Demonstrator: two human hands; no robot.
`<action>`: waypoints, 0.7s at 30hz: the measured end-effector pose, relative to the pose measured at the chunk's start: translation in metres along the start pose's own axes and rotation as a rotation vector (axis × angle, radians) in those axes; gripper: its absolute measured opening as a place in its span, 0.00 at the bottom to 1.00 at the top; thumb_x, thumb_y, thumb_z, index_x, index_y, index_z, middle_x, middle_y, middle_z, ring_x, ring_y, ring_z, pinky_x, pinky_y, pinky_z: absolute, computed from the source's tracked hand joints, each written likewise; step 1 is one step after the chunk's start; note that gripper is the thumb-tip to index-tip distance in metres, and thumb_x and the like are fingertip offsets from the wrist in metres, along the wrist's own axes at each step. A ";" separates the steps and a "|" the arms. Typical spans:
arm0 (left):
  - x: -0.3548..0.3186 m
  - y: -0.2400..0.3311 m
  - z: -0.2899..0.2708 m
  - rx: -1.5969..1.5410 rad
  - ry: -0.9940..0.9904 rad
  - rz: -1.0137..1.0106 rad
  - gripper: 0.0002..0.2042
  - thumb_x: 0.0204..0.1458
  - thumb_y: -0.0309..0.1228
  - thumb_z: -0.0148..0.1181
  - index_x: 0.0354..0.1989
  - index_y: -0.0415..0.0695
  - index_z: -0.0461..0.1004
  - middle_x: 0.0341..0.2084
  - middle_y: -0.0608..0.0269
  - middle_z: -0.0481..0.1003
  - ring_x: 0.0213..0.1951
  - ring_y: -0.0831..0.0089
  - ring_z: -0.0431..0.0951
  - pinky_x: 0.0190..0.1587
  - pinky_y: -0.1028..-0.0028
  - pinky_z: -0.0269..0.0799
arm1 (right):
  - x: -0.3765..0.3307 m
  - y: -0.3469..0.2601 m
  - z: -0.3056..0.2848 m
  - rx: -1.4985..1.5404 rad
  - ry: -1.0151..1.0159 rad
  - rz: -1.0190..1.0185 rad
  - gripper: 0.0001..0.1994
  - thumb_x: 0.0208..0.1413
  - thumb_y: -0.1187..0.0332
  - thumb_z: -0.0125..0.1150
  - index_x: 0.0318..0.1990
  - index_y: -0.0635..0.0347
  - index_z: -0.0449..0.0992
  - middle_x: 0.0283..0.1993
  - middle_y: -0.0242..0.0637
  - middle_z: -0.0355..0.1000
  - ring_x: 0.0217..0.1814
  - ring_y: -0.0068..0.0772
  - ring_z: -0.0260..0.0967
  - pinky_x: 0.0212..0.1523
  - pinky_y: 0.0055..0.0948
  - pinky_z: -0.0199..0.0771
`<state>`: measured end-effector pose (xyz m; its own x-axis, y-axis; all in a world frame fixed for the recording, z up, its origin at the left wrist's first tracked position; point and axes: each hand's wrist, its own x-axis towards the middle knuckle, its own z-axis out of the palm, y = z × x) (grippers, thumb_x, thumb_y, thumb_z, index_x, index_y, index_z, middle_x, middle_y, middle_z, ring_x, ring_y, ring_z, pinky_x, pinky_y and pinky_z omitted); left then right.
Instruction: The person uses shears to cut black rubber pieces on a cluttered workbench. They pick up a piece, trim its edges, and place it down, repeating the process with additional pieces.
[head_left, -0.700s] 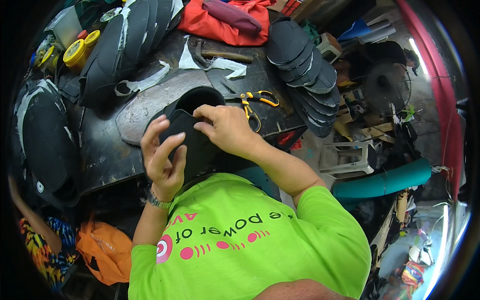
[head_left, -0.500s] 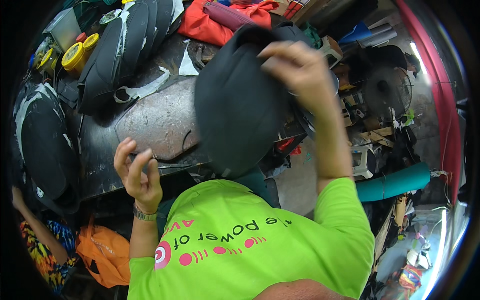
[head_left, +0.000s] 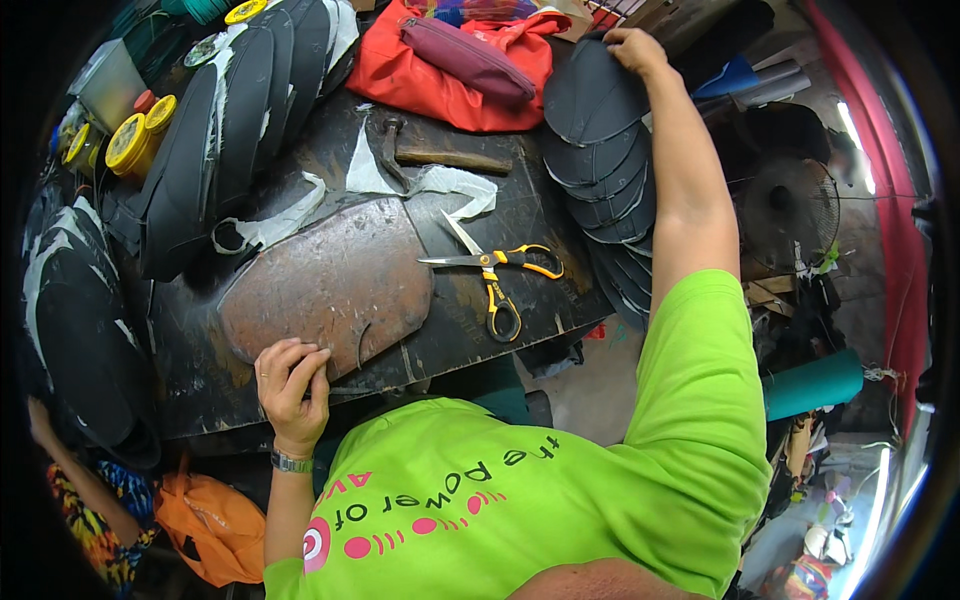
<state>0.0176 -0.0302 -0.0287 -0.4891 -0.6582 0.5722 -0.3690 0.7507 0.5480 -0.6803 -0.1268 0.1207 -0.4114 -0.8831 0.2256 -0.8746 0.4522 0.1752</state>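
My right hand (head_left: 637, 52) reaches to the back right, its fingers closed on the top edge of a black leaf-shaped fabric panel (head_left: 597, 95). That panel lies uppermost on a fanned stack of similar black panels (head_left: 605, 210). At the near edge of a worn brown board (head_left: 330, 275), my left hand (head_left: 292, 385) rests with loosely bent fingers and nothing visible in it. Opened scissors (head_left: 490, 262) with yellow and black handles lie to the right of the board. White scraps (head_left: 285, 215) lie along its far side.
A hammer (head_left: 450, 158) lies behind the board, before a red bag (head_left: 450, 70). More black panels (head_left: 190, 160) and yellow-lidded tubs (head_left: 127, 145) stand at left. An orange bag (head_left: 210, 525) hangs below the table edge. Another person's arm (head_left: 80, 485) shows at lower left.
My right hand has carried the black panel from over the board to the stack at the back right, uncovering the scissors and hammer. My left hand has lowered onto the board's edge.
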 end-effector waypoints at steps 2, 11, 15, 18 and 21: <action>0.001 0.001 -0.001 -0.003 -0.017 -0.011 0.08 0.46 0.17 0.63 0.34 0.41 0.80 0.35 0.59 0.77 0.44 0.58 0.77 0.51 0.61 0.69 | -0.004 -0.003 0.024 0.036 -0.037 0.077 0.16 0.51 0.60 0.59 0.49 0.37 0.80 0.47 0.39 0.79 0.53 0.44 0.76 0.53 0.39 0.75; 0.006 0.004 0.000 0.006 -0.064 0.002 0.08 0.45 0.17 0.62 0.34 0.41 0.80 0.33 0.60 0.77 0.40 0.60 0.77 0.50 0.61 0.67 | -0.014 0.025 0.004 0.422 -0.287 -0.154 0.17 0.51 0.71 0.66 0.50 0.53 0.80 0.43 0.33 0.80 0.41 0.31 0.76 0.46 0.30 0.76; 0.006 0.004 0.001 0.025 -0.055 0.014 0.09 0.44 0.18 0.63 0.34 0.42 0.80 0.32 0.61 0.76 0.40 0.60 0.77 0.49 0.61 0.67 | -0.021 -0.024 0.008 -0.051 -0.241 -0.088 0.23 0.54 0.46 0.63 0.55 0.40 0.79 0.53 0.36 0.78 0.54 0.46 0.75 0.56 0.41 0.73; 0.005 0.003 0.002 0.034 -0.040 0.015 0.09 0.43 0.19 0.65 0.34 0.43 0.80 0.31 0.63 0.76 0.40 0.61 0.77 0.48 0.61 0.67 | -0.047 -0.054 -0.002 -0.191 -0.211 0.062 0.30 0.49 0.34 0.62 0.57 0.34 0.78 0.57 0.34 0.76 0.62 0.43 0.70 0.61 0.47 0.67; 0.005 0.004 0.002 0.036 -0.043 0.011 0.09 0.43 0.19 0.64 0.34 0.43 0.80 0.31 0.63 0.76 0.40 0.61 0.77 0.49 0.61 0.67 | -0.059 -0.057 -0.021 -0.192 -0.292 0.104 0.35 0.43 0.29 0.62 0.57 0.32 0.78 0.60 0.32 0.74 0.66 0.42 0.66 0.64 0.49 0.63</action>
<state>0.0124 -0.0303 -0.0251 -0.5263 -0.6472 0.5515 -0.3914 0.7602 0.5185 -0.6007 -0.0980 0.1180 -0.5759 -0.8171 -0.0262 -0.7714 0.5325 0.3484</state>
